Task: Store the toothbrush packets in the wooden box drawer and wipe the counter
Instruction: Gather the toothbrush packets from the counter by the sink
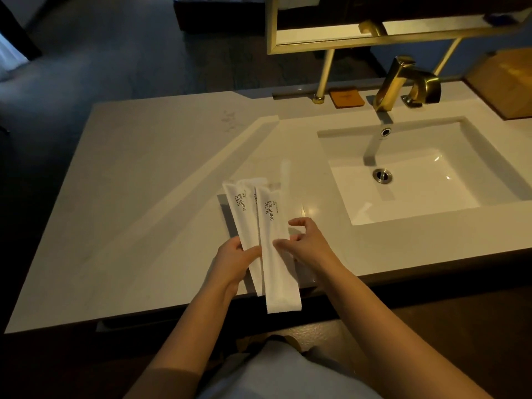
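White paper, thin and flat, is what we have in hand: the toothbrush packets (253, 226) are long sleeves printed with "BRUSHING TEETH", fanned out above the front edge of the counter (138, 174), just to the left of the sink (403, 180); we can make out two plainly and the edge of a third between them. We judge them very light, limp at the ends yet stiffened along the middle by the brush inside; they should slide easily on one another, so a loose fan could slip apart. Our left hand (233, 262) pinches the lower part of the fan, thumb on top and fingers behind; our right hand (305, 240) has its fingers curled at the right edge of the nearest packet, touching it, though we cannot tell whether it truly grips. The sensible hold, we think, is across the middle of the squared-up stack, not at the floppy tails.

As for containers: the sink basin holds nothing we can see, its drain plug bare under the brass tap (403, 84); a wooden box (506, 82) stands at the far right of the counter, cut off by the frame, and its drawer and contents are hidden from us; a small orange pad (347, 98) lies by the tap.
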